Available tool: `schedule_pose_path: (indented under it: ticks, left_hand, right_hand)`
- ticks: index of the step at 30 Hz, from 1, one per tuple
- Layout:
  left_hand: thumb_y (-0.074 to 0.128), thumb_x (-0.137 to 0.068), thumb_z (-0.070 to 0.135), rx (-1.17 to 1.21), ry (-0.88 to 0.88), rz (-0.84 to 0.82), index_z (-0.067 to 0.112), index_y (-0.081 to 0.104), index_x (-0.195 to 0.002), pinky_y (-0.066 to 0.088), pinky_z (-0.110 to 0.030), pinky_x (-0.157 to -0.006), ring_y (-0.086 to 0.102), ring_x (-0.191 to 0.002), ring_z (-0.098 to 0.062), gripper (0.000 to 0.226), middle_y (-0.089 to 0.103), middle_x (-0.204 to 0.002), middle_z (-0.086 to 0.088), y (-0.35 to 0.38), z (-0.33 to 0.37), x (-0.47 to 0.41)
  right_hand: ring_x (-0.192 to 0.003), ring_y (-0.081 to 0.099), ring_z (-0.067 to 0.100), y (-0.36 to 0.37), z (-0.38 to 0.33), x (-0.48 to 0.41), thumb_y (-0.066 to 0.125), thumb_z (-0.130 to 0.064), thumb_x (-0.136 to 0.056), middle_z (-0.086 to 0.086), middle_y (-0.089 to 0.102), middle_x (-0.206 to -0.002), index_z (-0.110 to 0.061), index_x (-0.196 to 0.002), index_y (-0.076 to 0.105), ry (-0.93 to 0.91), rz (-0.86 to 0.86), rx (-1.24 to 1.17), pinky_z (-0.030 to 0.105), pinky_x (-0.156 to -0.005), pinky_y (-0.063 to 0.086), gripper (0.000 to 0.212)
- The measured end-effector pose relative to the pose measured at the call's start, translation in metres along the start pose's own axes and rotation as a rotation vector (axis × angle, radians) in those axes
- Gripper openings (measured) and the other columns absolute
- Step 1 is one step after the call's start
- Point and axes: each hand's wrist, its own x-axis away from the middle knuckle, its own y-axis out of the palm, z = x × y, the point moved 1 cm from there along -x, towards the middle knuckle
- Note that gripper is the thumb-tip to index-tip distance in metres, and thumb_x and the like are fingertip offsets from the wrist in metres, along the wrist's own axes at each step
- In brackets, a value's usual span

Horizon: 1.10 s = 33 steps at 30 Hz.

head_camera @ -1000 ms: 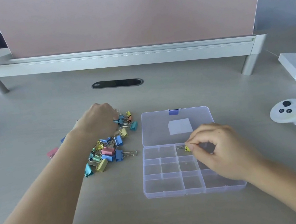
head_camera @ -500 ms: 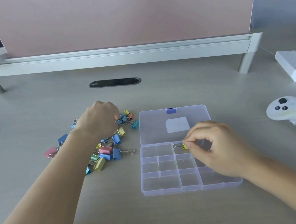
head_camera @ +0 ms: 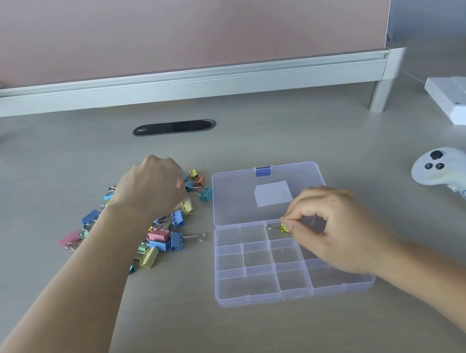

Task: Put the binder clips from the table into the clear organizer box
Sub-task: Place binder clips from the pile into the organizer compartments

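A clear organizer box [head_camera: 253, 290] lies open on the table, its lid folded back with a blue latch. My right hand [head_camera: 334, 227] pinches a small yellow binder clip [head_camera: 283, 226] over a compartment in the box's top row. A pile of coloured binder clips [head_camera: 168, 235] lies left of the box. My left hand [head_camera: 151, 187] hovers over the pile with fingers curled down among the clips; what the fingertips hold is hidden.
A white controller labelled H015 [head_camera: 462, 185] lies to the right, with a white box [head_camera: 464, 100] behind it. A pink divider panel on a grey rail [head_camera: 180, 84] crosses the back. A black cable grommet [head_camera: 173, 127] is set in the table.
Both hands stay almost where they were. The right hand keeps its pinch on the yellow clip over the box; the left hand stays on the pile.
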Motion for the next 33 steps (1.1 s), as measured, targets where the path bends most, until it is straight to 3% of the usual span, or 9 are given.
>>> schedule_pose_path:
  ticks: [4, 11, 13, 18, 20, 24, 26, 30, 33]
  left_hand:
    - [0.054, -0.086, 0.021, 0.092, -0.005, -0.006, 0.027, 0.068, -0.092, 0.055, -0.041, -0.073, 0.062, -0.087, -0.031, 0.016, 0.065, -0.096, -0.005, -0.002, -0.006, 0.000]
    - [0.061, -0.084, 0.006, 0.088, 0.009, 0.002, 0.019, 0.066, -0.106, 0.054, -0.036, -0.069, 0.062, -0.084, -0.028, 0.027, 0.065, -0.098, -0.007, 0.001, -0.002, 0.000]
    - [0.066, -0.084, 0.009, 0.111, -0.005, -0.021, 0.017, 0.065, -0.109, 0.054, -0.035, -0.071, 0.061, -0.087, -0.027, 0.027, 0.066, -0.100, -0.007, -0.001, -0.003, 0.001]
    - [0.051, -0.080, -0.005, 0.130, 0.010, 0.001, 0.017, 0.073, -0.099, 0.055, -0.034, -0.080, 0.063, -0.088, -0.018, 0.037, 0.068, -0.094, 0.004, -0.016, -0.004, 0.001]
    - [0.057, -0.082, -0.003, 0.187, 0.064, 0.021, 0.018, 0.075, -0.089, 0.053, -0.025, -0.079, 0.066, -0.085, -0.011, 0.029, 0.069, -0.083, 0.009, -0.032, 0.009, 0.006]
    - [0.073, -0.075, 0.007, 0.470, 0.180, -0.046, 0.024, 0.078, -0.082, 0.045, -0.005, -0.059, 0.064, -0.071, 0.002, 0.018, 0.072, -0.075, 0.012, -0.058, 0.060, 0.029]
    - [0.074, -0.077, 0.014, 0.486, 0.241, -0.128, 0.025, 0.077, -0.082, 0.046, -0.007, -0.056, 0.062, -0.072, -0.001, 0.013, 0.072, -0.078, 0.011, -0.055, 0.083, 0.039]
    - [0.070, -0.083, 0.016, 0.407, 0.345, -0.194, 0.021, 0.077, -0.089, 0.047, -0.012, -0.067, 0.060, -0.076, -0.002, 0.011, 0.070, -0.080, 0.011, -0.044, 0.105, 0.049]
    - [0.067, -0.085, 0.018, 0.365, 0.357, -0.180, 0.026, 0.077, -0.090, 0.050, -0.019, -0.072, 0.058, -0.076, -0.003, 0.014, 0.057, -0.067, 0.023, -0.043, 0.106, 0.049]
  right_hand:
    - [-0.084, 0.060, 0.006, 0.001, 0.001, 0.000, 0.058, -0.030, -0.085, -0.017, 0.064, -0.080, -0.031, -0.075, 0.068, -0.004, 0.006, -0.002, 0.026, -0.072, 0.049, 0.015]
    - [-0.086, 0.060, 0.007, 0.001, 0.000, -0.001, 0.057, -0.031, -0.085, -0.017, 0.064, -0.081, -0.034, -0.074, 0.067, -0.006, 0.004, 0.004, 0.025, -0.072, 0.049, 0.015]
    - [-0.086, 0.060, 0.007, 0.001, 0.000, -0.001, 0.057, -0.031, -0.085, -0.017, 0.064, -0.081, -0.033, -0.074, 0.068, -0.011, 0.002, 0.011, 0.025, -0.072, 0.048, 0.015]
    - [-0.085, 0.060, 0.006, 0.001, 0.001, 0.000, 0.060, -0.026, -0.085, -0.016, 0.064, -0.081, -0.031, -0.075, 0.069, 0.001, 0.003, 0.003, 0.020, -0.069, 0.046, 0.014]
    - [-0.086, 0.060, 0.007, 0.001, 0.002, 0.000, 0.062, -0.025, -0.086, -0.016, 0.065, -0.081, -0.031, -0.075, 0.069, 0.003, -0.001, 0.001, 0.019, -0.069, 0.045, 0.014]
    - [-0.087, 0.061, 0.007, 0.001, 0.002, 0.000, 0.060, -0.026, -0.086, -0.016, 0.066, -0.082, -0.030, -0.076, 0.069, 0.009, 0.002, -0.026, 0.022, -0.071, 0.047, 0.014]
    - [-0.086, 0.061, 0.008, 0.001, 0.002, 0.000, 0.059, -0.027, -0.085, -0.015, 0.066, -0.082, -0.029, -0.076, 0.070, 0.010, 0.009, -0.044, 0.025, -0.073, 0.049, 0.014]
    - [-0.084, 0.060, 0.009, 0.001, 0.002, -0.001, 0.057, -0.028, -0.086, -0.013, 0.065, -0.080, -0.028, -0.074, 0.067, 0.012, 0.008, -0.035, 0.030, -0.074, 0.049, 0.016]
    - [-0.083, 0.060, 0.008, 0.000, 0.001, -0.001, 0.054, -0.026, -0.085, -0.015, 0.065, -0.081, -0.029, -0.073, 0.066, 0.018, 0.005, -0.038, 0.029, -0.075, 0.048, 0.017]
